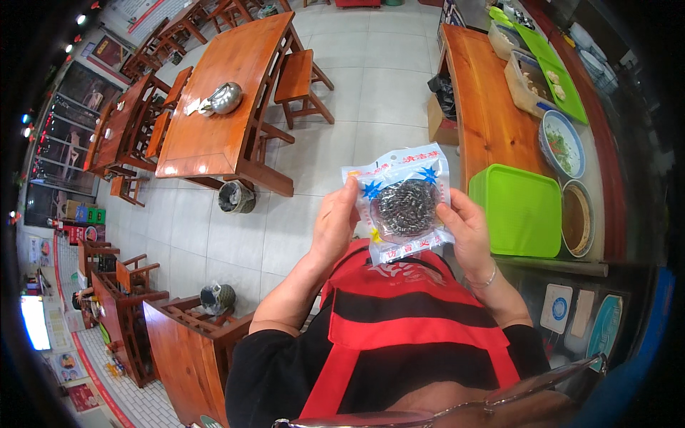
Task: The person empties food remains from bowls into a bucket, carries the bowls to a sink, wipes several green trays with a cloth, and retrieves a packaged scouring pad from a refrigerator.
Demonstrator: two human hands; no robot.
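Note:
Between my two hands is a sealed plastic packet [393, 170] printed in blue, red and yellow, with writing on it. Through its clear window shows a steel wool scourer [408, 207]. My left hand [336, 216] grips the packet's left edge, thumb on top. The right edge is pinched by my right hand [466, 224], which wears a bracelet at the wrist. The packet is held up in front of my red and black apron [412, 305], tilted a little. My fingers behind the packet are hidden.
Right of my hands, a wooden counter [484, 107] bears a stack of green trays [516, 208], a bowl with chopped greens [562, 144] and a pot of brown liquid [578, 219]. Ahead left, a metal kettle [225, 98] stands on a wooden table [251, 59]. A lined bin [236, 197] sits on the tiled floor.

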